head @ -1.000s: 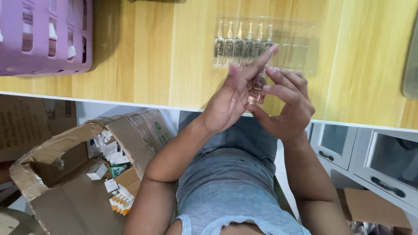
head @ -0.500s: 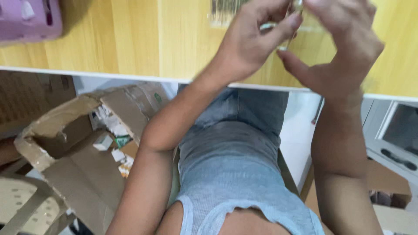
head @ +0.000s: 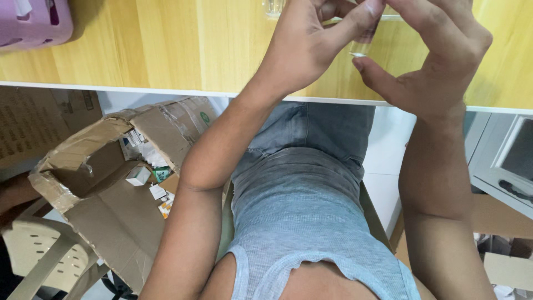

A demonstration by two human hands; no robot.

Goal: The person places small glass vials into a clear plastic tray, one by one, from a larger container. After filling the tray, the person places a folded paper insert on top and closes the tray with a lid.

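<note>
Bright, even indoor light falls across the yellow wooden desk, which shows a soft sheen but no harsh glare. The hands cast faint shadows. Focus is sharp throughout; the wide lens slightly bends the edges.

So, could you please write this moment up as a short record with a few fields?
left hand: raised over the wooden desk, fingers pinching a small clear vial
right hand: opposite, thumb under the vial
vial contents: cannot tell
desk, far left: purple basket
desk, top edge: clear tray, mostly out of view
floor, left: open cardboard box holding small cartons
floor, lower left: beige plastic stool
</note>
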